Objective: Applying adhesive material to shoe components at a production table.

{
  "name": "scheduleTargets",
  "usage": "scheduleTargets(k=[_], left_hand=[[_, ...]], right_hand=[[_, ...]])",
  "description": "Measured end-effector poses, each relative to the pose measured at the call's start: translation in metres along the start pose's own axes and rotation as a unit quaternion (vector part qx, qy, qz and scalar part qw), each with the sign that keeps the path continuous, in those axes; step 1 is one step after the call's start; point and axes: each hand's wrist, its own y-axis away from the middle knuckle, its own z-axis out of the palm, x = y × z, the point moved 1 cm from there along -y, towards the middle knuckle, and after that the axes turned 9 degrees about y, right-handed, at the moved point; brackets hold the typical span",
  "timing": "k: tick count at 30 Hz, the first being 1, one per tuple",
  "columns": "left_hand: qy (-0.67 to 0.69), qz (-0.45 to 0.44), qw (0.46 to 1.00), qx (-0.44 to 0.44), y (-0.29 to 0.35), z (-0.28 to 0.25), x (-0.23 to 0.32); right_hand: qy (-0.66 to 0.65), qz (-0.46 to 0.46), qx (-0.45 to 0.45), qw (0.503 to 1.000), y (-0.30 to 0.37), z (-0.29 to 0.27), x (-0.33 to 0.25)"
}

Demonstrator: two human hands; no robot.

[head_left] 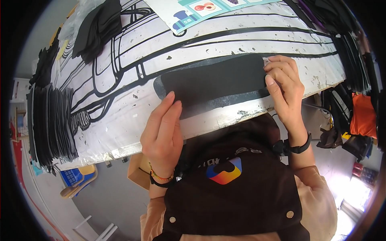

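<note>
White and scuffed, with black curving lines running across it, a worktable (116, 130) is filling the upper part of the view and bending toward the rim. Near its front edge, a strip of dark cloth (217, 78) is lying lengthwise between the person's two hands, over a grey-mottled flat piece (237, 99) whose rounded end is showing at the left and whose border is showing along the near side. The right hand (286, 86) is grasping the cloth's right end, its fingers curling in and its thumb bending near the edge. The left hand (163, 134) is reaching up to the left end, its fingertips touching the cloth's near-left part; whether they are pinching it or only resting on it, I cannot tell from this angle. Stacked dark pieces (50, 124) are standing at the table's left end, and a second dark stack (354, 62) is standing at the right. Farther back, a bunch of black cloth (98, 32) is lying at the left, while a sheet with fruit pictures (171, 10) is covering part of the far side. Below, a dark brown apron (237, 205) is covering the person's front.
</note>
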Motion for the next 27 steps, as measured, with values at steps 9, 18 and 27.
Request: scheduleTargets(k=[9,18,27], left_hand=[[0.002,-0.001,1.0,0.002,-0.0002,0.0013,-0.0004],[-0.004,-0.002,1.0,-0.012,-0.0018,0.0036,0.0012],[-0.012,0.01,1.0,-0.015,-0.0001,0.0056,-0.0012]], right_hand=[[0.006,0.001,0.0,1.0,-0.0009,0.0005,-0.0021],[0.041,-0.006,0.009,0.999,-0.0004,0.0036,-0.0003],[0.066,0.013,-0.006,0.998,0.0008,0.0062,0.0005]])
